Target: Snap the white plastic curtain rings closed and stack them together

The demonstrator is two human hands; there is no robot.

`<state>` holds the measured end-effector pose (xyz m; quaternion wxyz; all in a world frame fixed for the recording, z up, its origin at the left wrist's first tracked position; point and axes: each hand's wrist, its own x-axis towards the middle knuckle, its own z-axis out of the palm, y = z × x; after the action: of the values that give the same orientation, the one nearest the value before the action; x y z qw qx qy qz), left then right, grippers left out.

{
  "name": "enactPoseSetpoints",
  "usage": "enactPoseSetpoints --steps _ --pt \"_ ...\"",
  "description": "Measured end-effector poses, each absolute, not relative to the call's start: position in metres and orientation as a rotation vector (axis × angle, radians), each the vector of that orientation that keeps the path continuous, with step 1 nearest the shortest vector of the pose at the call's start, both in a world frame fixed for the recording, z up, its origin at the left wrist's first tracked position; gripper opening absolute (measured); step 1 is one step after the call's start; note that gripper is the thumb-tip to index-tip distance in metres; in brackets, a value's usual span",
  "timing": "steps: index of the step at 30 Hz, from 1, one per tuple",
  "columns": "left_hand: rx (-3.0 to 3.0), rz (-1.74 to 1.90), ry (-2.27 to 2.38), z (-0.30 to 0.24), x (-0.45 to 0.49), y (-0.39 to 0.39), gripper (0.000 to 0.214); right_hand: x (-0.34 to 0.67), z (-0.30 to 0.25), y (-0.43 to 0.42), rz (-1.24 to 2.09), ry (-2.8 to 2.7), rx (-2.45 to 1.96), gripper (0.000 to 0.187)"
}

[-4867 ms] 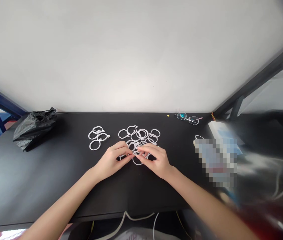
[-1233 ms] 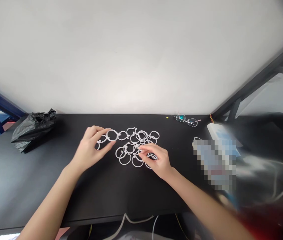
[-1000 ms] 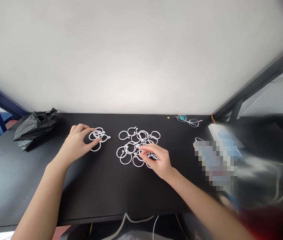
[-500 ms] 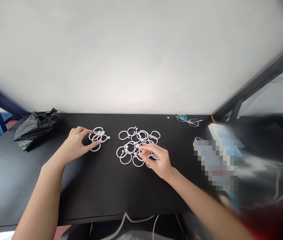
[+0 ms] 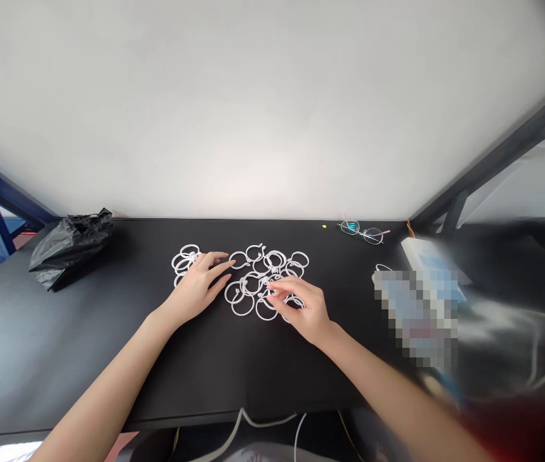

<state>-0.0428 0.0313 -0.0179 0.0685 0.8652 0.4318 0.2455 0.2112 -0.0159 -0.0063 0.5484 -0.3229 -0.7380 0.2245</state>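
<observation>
White rings point(image 5: 274, 270) lie in a loose, overlapping heap on the black table point(image 5: 234, 366) before you; a smaller group point(image 5: 192, 256) sits to its left, partly hidden by your left hand point(image 5: 198, 282); current step looks like a reach for a ring at the heap's left edge; next move seems to call for closing thumb and forefinger on one ring, clear of its neighbours; your left fingers are spread, nothing held, tips just beside the nearest ring, contact unclear; your right hand point(image 5: 307, 308) is over the heap's right front, thumb and forefinger curled close; can't tell whether it pinches one.
</observation>
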Motion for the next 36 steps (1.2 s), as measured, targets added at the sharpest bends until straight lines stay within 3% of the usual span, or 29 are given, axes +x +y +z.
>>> enactPoseSetpoints --steps 17,23,29,36 --pt "2.502 0.698 1.217 -0.022 -0.034 0.032 0.020 0.212 -0.005 -0.016 0.534 -1.745 -0.758 0.018" --pt "2.184 0.959 1.192 -0.010 -0.027 0.022 0.017 0.212 -0.006 -0.017 0.532 -1.739 -0.780 0.018" --pt "1.967 0.935 1.049 0.004 -0.012 0.003 0.017 0.215 -0.009 -0.016 0.693 -1.699 -0.905 0.053" --pt "2.023 0.921 0.937 0.007 0.002 -0.008 0.014 0.214 -0.008 -0.015 0.668 -1.732 -0.898 0.014"
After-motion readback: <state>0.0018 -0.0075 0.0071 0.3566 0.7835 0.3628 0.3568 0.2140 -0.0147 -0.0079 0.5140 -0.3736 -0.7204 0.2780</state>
